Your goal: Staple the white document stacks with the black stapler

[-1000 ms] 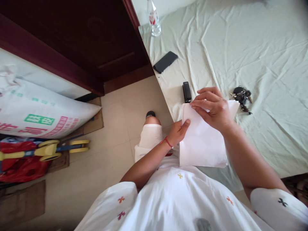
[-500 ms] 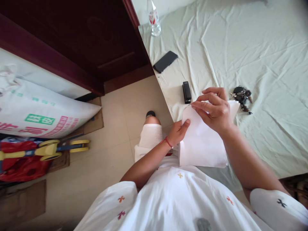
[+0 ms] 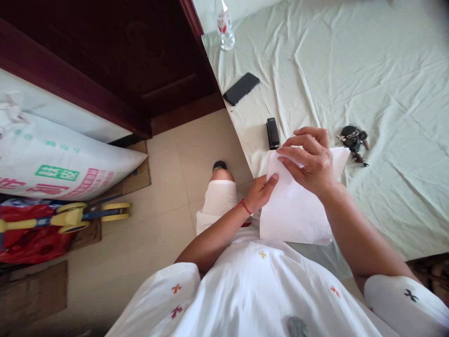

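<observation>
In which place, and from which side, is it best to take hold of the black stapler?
Probably across the middle of the black stapler, coming from above, thumb and fingers on its two long sides. It is narrow and elongated, with both long sides unobstructed, while its near end lies close to the white paper and the right hand.
</observation>
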`<state>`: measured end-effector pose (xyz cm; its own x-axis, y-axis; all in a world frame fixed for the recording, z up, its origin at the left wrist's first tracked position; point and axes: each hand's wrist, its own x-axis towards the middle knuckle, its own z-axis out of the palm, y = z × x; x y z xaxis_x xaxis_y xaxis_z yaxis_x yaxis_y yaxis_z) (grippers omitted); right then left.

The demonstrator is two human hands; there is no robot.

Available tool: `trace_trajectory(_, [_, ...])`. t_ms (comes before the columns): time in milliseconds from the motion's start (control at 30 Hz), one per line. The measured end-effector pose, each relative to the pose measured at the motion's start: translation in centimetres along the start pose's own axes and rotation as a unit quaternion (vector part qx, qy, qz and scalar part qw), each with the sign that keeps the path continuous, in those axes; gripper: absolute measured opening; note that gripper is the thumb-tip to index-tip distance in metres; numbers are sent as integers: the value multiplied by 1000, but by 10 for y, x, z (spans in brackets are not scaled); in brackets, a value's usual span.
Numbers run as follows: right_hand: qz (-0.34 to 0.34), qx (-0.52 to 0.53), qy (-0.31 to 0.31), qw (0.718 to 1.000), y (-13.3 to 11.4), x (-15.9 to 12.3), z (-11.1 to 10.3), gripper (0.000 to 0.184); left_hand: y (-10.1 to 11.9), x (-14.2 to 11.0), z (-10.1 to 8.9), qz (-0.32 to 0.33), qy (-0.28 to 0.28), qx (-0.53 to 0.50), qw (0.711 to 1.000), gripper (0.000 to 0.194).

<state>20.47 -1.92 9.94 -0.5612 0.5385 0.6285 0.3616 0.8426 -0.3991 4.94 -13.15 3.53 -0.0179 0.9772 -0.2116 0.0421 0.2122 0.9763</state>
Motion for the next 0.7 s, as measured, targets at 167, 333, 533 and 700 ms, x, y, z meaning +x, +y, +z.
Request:
trace_trajectory(167, [-21, 5, -81, 997, -7, 8, -6, 28, 2, 1, 0, 46, -2, 55, 997, 65])
trace_trajectory(333, [-39, -7, -117, 992, -10, 21, -9, 22, 0, 3, -2, 76, -6, 125, 989, 66])
trace_trajectory(533, [-64, -2, -160, 985, -10, 36, -14, 19, -6, 4, -3, 119, -1, 165, 979, 60])
trace_trajectory(700, [-84, 26, -204, 975, -4, 42, -18, 24, -9, 3, -4, 130, 8, 199, 971, 58])
